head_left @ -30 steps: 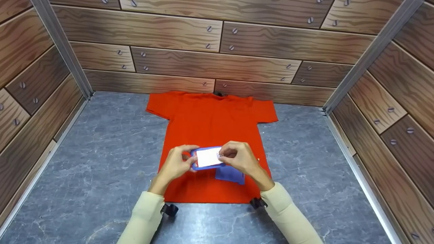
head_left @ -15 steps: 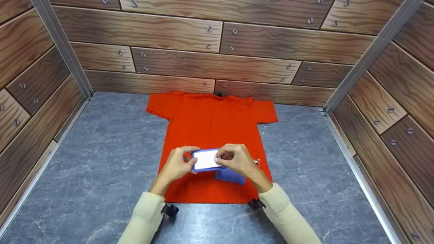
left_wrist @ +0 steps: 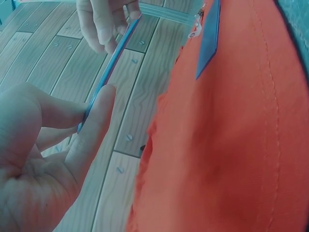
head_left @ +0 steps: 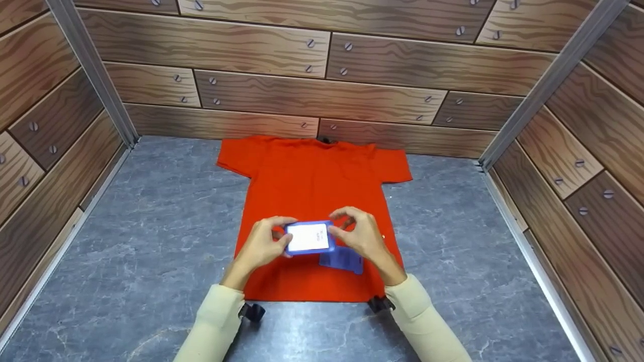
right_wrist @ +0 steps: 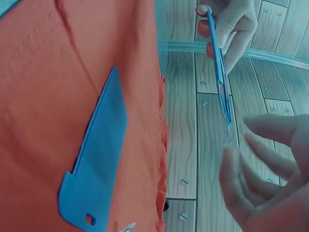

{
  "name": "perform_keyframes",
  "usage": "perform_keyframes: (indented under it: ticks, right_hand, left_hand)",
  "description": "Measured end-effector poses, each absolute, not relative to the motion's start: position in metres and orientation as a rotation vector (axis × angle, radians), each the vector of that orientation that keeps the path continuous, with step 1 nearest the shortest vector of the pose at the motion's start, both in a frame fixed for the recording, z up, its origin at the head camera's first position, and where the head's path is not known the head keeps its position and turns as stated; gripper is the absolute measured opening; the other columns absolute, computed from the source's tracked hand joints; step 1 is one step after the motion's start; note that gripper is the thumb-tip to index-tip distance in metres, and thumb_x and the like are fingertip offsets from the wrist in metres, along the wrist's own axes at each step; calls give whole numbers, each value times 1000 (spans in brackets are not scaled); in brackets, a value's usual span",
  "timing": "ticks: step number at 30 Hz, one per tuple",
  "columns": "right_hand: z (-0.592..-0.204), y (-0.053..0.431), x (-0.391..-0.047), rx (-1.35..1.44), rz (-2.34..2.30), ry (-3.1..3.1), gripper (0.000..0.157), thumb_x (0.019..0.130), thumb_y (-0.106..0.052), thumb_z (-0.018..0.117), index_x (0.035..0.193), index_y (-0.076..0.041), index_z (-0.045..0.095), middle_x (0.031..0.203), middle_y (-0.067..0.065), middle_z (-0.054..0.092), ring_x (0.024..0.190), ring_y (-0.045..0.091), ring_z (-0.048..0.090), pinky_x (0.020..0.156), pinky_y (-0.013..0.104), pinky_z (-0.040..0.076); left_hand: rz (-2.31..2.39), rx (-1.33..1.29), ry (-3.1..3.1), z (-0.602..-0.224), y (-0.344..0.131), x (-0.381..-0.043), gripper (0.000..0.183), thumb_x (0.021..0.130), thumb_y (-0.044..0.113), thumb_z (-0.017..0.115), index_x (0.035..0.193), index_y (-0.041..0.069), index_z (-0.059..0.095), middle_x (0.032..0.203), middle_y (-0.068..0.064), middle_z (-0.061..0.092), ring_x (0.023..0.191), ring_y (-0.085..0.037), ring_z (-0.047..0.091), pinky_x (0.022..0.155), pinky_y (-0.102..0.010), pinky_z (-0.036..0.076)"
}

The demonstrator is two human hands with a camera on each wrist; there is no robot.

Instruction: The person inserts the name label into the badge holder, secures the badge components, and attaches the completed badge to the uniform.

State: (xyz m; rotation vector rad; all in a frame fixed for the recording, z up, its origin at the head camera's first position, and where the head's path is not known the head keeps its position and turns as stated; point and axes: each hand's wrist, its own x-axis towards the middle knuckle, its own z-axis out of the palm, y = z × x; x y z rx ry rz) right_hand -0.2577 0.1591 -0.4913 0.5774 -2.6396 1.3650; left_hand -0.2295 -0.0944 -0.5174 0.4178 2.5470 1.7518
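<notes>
My left hand (head_left: pixel 262 242) pinches a blue ID badge holder (head_left: pixel 332 245) at its left end, between thumb and fingers. A white card (head_left: pixel 304 236) lies within its blue rim. My right hand (head_left: pixel 362 235) is at the holder's right end, thumb close to the edge and fingers spread apart; whether the thumb touches is hard to tell. The left wrist view shows the holder (left_wrist: pixel 111 65) edge-on, raised over the shirt. Below it, a separate flat blue plastic piece (right_wrist: pixel 99 154) with a small square hole lies on the orange-red T-shirt (head_left: pixel 312 181).
A small metal clip (right_wrist: pixel 128 227) shows on the shirt near the blue piece. The shirt is spread flat on a grey marbled tabletop (head_left: pixel 176 211). Wood-patterned walls (head_left: pixel 261 90) stand behind and on both sides.
The right fingers have let go of the white card's right end and spread. The card has shifted left over a red strip inside the holder. The left hand keeps its pinch.
</notes>
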Motion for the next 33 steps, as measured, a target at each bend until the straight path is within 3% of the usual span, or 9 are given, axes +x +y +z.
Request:
perform_keyframes:
  ticks: [4, 9, 17, 24, 33]
  right_hand:
    - [-491, 158, -255, 533, 1403, -2764, 38, 87, -9, 83, 123, -9, 71, 113, 14, 74, 87, 24, 72, 76, 34, 63]
    - [-493, 154, -254, 558, 1462, -2845, 41, 88, -8, 81, 127, -7, 68, 110, 16, 74, 91, 24, 71, 85, 40, 63]
    - [-497, 154, -252, 575, 1541, -2808, 38, 86, -5, 82, 123, -6, 70, 100, 16, 74, 75, 15, 61, 67, 23, 52]
    - [-499, 156, -249, 519, 1612, -2832, 38, 88, -4, 81, 124, -8, 70, 92, 14, 72, 70, 15, 60, 58, 23, 52]
    - [-500, 156, -247, 506, 1581, -2843, 38, 88, -5, 81, 125, -8, 70, 93, 12, 70, 72, 15, 59, 61, 22, 51]
  left_hand:
    - [1716, 423, 2574, -518, -92, -229, 38, 97, 0, 67, 134, 4, 67, 128, -19, 65, 81, -22, 67, 62, -37, 64]
    - [1706, 438, 2584, -519, -92, -230, 37, 97, 2, 68, 133, 6, 68, 129, -18, 66, 80, -21, 67, 61, -28, 62]
    - [1701, 417, 2594, -520, -90, -230, 35, 96, 3, 70, 130, 10, 71, 129, -17, 67, 83, -23, 67, 63, -28, 62]
    - [1723, 464, 2572, -521, -89, -229, 35, 96, 1, 69, 130, 3, 69, 124, -19, 68, 76, -21, 67, 58, -27, 61]
    - [1684, 449, 2601, -520, -88, -228, 35, 96, 4, 71, 131, 6, 70, 126, -17, 68, 79, -21, 66, 59, -27, 61]
